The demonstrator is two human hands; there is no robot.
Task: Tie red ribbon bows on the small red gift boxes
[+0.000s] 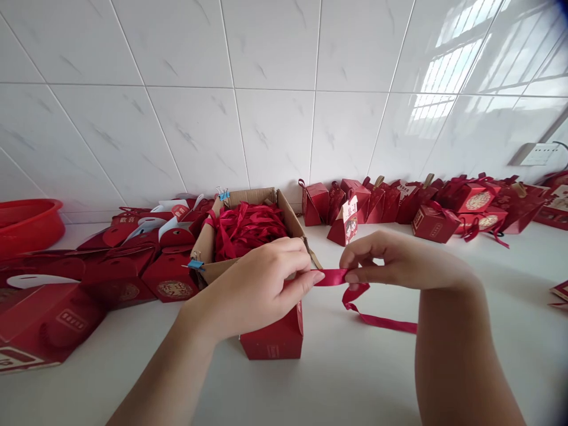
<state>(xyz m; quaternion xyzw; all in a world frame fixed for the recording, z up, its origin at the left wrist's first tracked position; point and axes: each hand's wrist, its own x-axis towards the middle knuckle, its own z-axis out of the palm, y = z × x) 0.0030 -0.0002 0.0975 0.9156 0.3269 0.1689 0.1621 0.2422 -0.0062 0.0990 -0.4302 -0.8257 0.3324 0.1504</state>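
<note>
Head view now: pinching ribbon (331, 277) between thumb and fingers of the left hand (268, 284), and pinching it again just beside with the right hand (393, 260)! Holding the short stretch between nearly straight, over the counter (355, 373), up and right of a red box (273, 342). Spotting that box below the left hand, top mostly covered; no telling of any join between ribbon and box. Trailing a loose tail (386, 322) from the right grip, down and out of sight at the right forearm (457, 355). Seeing a carton (290, 218) just beyond, heaped with spare ribbons (248, 231). Looking like the ribbon-handling step, judging by both pinches. Calling next, probably, for a firm left pinch and a tail free of snags.
</note>
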